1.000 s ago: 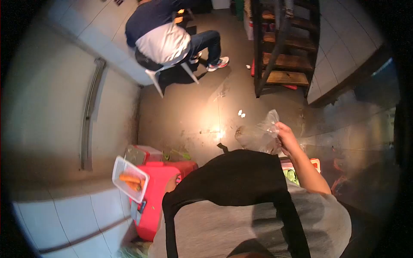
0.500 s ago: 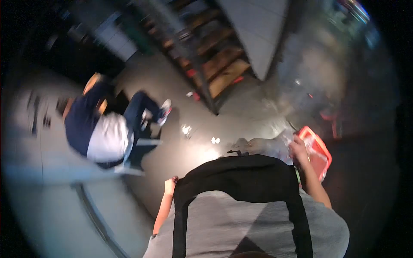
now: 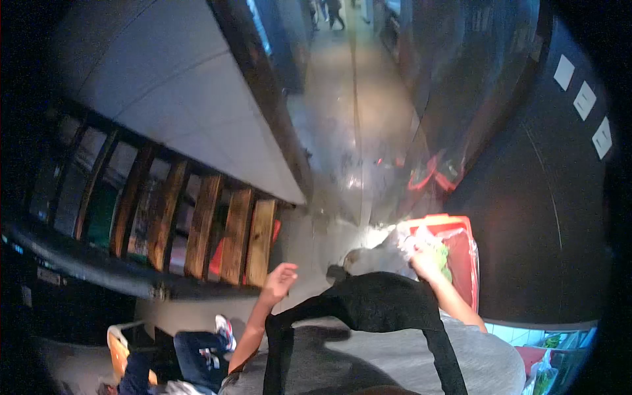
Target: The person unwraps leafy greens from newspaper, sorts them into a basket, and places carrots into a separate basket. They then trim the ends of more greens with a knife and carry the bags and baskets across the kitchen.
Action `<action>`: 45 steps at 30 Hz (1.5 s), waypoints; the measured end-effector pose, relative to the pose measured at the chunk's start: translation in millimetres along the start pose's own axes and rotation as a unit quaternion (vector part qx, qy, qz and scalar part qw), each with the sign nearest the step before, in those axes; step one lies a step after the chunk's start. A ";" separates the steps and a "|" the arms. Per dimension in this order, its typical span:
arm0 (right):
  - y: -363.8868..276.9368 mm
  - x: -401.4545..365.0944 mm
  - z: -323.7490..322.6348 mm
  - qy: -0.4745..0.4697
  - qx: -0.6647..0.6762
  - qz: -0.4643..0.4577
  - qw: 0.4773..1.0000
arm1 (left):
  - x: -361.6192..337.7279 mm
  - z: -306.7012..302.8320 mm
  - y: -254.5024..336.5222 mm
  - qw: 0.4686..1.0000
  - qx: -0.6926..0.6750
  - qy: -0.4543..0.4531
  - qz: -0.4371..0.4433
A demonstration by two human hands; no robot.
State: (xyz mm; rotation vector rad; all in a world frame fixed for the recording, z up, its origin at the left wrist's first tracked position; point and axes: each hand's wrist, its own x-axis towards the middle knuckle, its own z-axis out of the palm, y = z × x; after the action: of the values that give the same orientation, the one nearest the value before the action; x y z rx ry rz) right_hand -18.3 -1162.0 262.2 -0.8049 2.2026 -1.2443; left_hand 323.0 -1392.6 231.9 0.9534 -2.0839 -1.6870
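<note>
My left hand [image 3: 281,282] is held out in front of the lowest stair steps, with nothing in it and its fingers loosely curled apart. On the other side, my right hand [image 3: 425,261] is closed on a clear plastic bag [image 3: 416,239], its fingertips partly hidden by the crinkled film. Something leafy and green [image 3: 440,253] shows beside that hand. Both are over a red basket [image 3: 474,275] with clear plastic inside its wall. Greyish plastic [image 3: 375,260] spreads left of the basket, just beyond my black apron [image 3: 388,303].
Wooden stairs [image 3: 205,227] with a dark rail rise at the left. A seated person [image 3: 197,359] is at lower left. A dark wall [image 3: 526,250] stands close on the right, with more bagged greens [image 3: 543,378] below it. A shiny corridor [image 3: 352,99] runs ahead.
My view has turned to the right, so the stairs and seated person shift left and down. My left hand has come away from the apron's edge and risen. My right hand stays at the plastic bag.
</note>
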 end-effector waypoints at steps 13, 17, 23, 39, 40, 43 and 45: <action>-167.7 337.1 -7.7 -0.202 0.134 0.016 0.970 | 368.6 -9.2 307.9 0.867 -0.206 -0.391 0.231; -183.2 431.1 -0.5 -0.143 0.100 -0.042 0.984 | 486.6 1.2 349.3 0.838 -0.124 -0.484 0.219; -147.0 586.1 -48.7 0.009 0.296 0.053 0.954 | 660.4 -4.6 337.5 0.957 -0.028 -0.142 0.253; -114.3 905.0 -177.6 0.069 0.285 0.043 0.955 | 809.1 -135.9 371.1 0.809 -0.246 0.309 0.435; -111.8 932.1 -181.2 0.084 0.280 0.033 0.956 | 824.8 -145.8 374.5 0.765 -0.240 0.381 0.460; -115.7 1002.8 -197.1 0.146 0.269 0.008 0.952 | 866.6 -180.2 388.1 0.640 -0.221 0.566 0.470; -132.5 1038.4 -206.7 0.200 0.269 0.005 0.942 | 891.5 -213.3 391.1 0.577 -0.263 0.588 0.502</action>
State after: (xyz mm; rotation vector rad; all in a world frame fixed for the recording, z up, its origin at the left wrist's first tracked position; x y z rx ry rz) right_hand -858.1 -1814.5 350.2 -0.3371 1.9730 -2.0218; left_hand -325.6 -2098.8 503.6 0.2779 -0.7121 -0.5398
